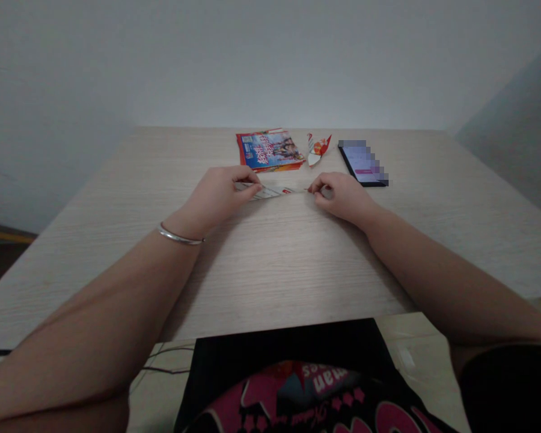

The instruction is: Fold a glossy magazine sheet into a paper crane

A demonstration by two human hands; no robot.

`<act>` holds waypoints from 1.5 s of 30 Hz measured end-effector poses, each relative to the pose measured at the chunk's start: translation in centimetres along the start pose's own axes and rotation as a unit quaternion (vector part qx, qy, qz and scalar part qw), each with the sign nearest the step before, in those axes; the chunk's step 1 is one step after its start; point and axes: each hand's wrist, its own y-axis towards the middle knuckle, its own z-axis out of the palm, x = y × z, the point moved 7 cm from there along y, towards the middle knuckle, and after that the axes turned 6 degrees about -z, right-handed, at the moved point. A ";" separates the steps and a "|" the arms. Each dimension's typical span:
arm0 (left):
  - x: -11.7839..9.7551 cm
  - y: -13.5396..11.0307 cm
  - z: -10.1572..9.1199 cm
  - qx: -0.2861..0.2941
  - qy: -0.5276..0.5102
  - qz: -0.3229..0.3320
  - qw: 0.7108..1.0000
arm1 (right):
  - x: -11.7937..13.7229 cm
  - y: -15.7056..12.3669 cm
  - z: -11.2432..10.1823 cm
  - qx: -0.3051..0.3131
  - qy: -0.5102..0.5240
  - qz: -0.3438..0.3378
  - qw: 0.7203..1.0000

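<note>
A narrow folded strip of printed paper (274, 192), whitish with a small red mark, stretches between my two hands just above the table. My left hand (228, 192), with a silver bangle on its wrist, pinches the strip's left end between thumb and fingers. At the other end, the fingertips of my right hand (338, 195) close on the pointed tip. Part of the strip's left side is hidden behind my left fingers.
Beyond my hands lies a stack of colourful printed leaflets (270, 149). Beside it stands a small folded paper piece (318, 149) in red and white. A phone (364, 165) with its screen lit lies to the right on the pale wooden table (279, 264). A wall rises behind.
</note>
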 end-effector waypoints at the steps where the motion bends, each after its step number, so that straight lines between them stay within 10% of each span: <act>1: -0.2 -0.1 0.0 -0.007 0.000 0.003 1.000 | 0.1 0.0 -0.2 -0.023 0.007 -0.012 1.000; 6: -1.6 -0.6 0.8 -0.008 -0.006 0.055 0.998 | 2.5 0.1 -0.7 -0.098 0.038 -0.110 0.988; 18: -6.5 -2.6 1.6 -0.083 0.200 0.252 0.943 | 7.1 0.7 0.6 -0.026 -0.119 -0.121 0.985; 45: -5.0 -1.6 2.1 -0.078 0.203 0.237 0.947 | 4.9 0.4 0.5 -0.039 -0.025 -0.100 0.994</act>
